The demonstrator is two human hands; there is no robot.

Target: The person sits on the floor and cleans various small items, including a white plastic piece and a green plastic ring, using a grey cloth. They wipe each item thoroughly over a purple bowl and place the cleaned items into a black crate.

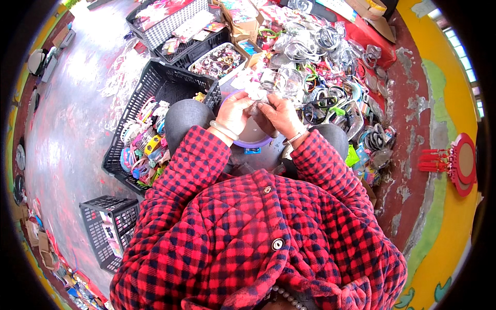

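Hands together over lap: left hand (233, 112) and right hand (280, 115) both pinch a small clear plastic packet (257, 93), fingers closed on it, above a purple-rimmed bowl (253, 138) sitting between the knees. Pale bangle (223, 130) on left wrist. Black crate (155, 124) of colourful hair accessories just left of the knee. Pile of bagged hairbands (330, 77) lies ahead to the right. Second black crate (111, 230) sits lower left on the floor.

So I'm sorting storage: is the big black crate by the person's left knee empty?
No, the black crate holds a heap of colourful hair accessories along its near side.
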